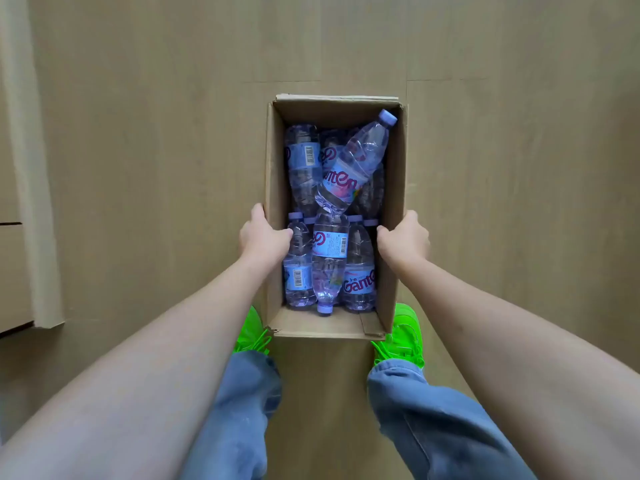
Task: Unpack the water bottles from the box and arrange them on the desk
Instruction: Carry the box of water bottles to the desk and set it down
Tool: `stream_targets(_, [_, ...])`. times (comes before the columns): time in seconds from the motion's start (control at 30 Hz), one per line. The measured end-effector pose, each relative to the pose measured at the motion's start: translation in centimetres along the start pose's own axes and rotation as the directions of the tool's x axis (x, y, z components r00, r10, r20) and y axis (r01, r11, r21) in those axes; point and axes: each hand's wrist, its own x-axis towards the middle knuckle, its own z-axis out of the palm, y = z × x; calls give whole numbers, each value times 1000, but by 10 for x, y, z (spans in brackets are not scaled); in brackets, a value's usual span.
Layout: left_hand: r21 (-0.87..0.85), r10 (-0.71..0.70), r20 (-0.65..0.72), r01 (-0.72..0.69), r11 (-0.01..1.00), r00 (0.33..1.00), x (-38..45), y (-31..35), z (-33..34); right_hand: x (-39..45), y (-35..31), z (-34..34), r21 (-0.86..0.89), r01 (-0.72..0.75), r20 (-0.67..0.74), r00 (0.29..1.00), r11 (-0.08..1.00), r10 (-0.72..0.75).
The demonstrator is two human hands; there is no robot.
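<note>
An open cardboard box (pixel 394 174) sits on the wooden floor between my feet. Several clear water bottles with purple caps and blue labels lie flat inside it. One bottle (pixel 353 161) rests slanted on top of the others, its cap toward the far right corner. Another bottle (pixel 329 258) lies on top in the near half, cap toward me. My left hand (pixel 265 233) grips the box's left wall, fingers curled over the rim. My right hand (pixel 403 237) grips the right wall the same way.
My green shoes (pixel 405 337) and blue jeans (pixel 433 420) stand right behind the box. A light wooden cabinet or desk base (pixel 31 202) runs along the left edge. Bare wood floor (pixel 519 168) surrounds the box on the far and right sides.
</note>
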Motion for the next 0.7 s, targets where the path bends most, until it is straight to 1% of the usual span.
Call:
stream_targets(0.07, [-29,-13,-28,12,1000,1000,7,0,2,5,1,2,-9,-18,-11,1000,1000,18])
stream_targets(0.17, [-85,-55,-30,53,995,998,21,-2,8,15,4,4,-96,-27,-47,999,995,22])
stream_targets(0.27, [18,-49,-74,50,999,996,30,-3,11,16,5,5,-193,4,-117,993,981,-27])
stream_targets(0.33, [128,-25,-113,40,991,993,34,-2,10,17,5,6,-189,11,-129,991,982,-36])
stream_targets(0.4, [187,12,-123,11,982,992,34,0,8,18,7,4,-176,23,-120,992,984,-45])
stream_targets(0.7, [235,150,-111,-121,964,982,15,16,-17,15,-3,-24,-115,43,-55,997,992,-50])
